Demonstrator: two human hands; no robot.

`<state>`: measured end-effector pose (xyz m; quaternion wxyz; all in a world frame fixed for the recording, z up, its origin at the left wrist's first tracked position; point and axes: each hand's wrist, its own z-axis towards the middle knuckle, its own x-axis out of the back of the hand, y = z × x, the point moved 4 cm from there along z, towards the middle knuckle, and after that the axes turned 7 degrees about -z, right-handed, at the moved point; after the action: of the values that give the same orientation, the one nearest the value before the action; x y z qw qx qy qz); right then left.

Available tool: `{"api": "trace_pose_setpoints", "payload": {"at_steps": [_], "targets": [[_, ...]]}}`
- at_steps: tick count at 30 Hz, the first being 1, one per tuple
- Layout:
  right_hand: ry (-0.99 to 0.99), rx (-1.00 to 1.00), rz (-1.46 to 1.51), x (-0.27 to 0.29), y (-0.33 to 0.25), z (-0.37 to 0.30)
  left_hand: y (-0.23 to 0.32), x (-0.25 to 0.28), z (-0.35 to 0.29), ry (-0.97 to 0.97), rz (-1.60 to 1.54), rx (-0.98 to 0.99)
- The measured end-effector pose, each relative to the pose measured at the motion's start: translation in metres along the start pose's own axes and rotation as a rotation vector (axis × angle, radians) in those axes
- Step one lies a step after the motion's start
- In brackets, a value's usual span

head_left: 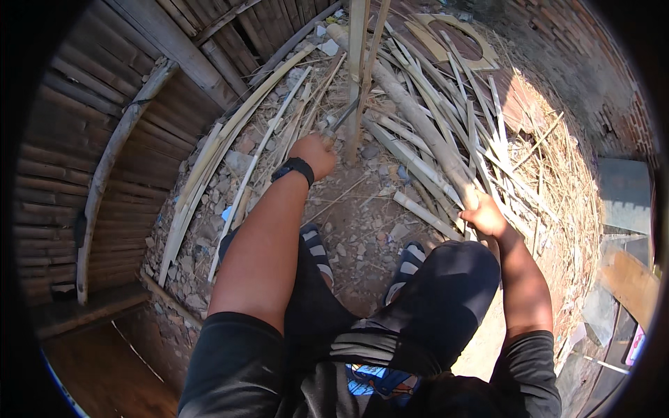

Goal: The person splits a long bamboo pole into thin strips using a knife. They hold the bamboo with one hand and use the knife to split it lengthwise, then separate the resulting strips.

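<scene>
My left hand (313,155), with a dark watch on its wrist, is closed round the short handle of a knife (345,115). The dark blade slants up and away, beside an upright wooden post (356,63); whether it touches the post I cannot tell. At the right, my right hand (486,217) is wrapped round the near end of a thick bamboo pole (425,132). That pole runs away from me to the far side, passing behind the post. Split bamboo strips (418,166) lie beside it, close to my right knee.
More long strips (198,188) lie along the left, by a bamboo wall (125,146). Rubble and stones (240,164) cover the ground. A brick wall (592,56) stands far right, with a board with a round hole (460,42) near it. Straw (568,181) is heaped at right.
</scene>
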<state>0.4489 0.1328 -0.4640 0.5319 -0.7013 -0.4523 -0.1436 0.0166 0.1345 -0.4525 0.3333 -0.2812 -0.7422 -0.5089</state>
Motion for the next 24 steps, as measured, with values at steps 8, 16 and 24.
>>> {"api": "trace_pose_setpoints", "payload": {"at_steps": [8, 16, 24], "targets": [[0.257, 0.034, 0.055, 0.102, -0.048, -0.029, -0.002, 0.000, 0.002, 0.028, -0.031, -0.001], [0.377, 0.195, 0.186, 0.094, -0.069, -0.019, -0.005, -0.006, 0.011, 0.042, -0.023, 0.003], [0.061, -0.090, 0.089, -0.007, -0.005, -0.012, 0.000, -0.009, 0.009, -0.030, 0.039, 0.052]]}}
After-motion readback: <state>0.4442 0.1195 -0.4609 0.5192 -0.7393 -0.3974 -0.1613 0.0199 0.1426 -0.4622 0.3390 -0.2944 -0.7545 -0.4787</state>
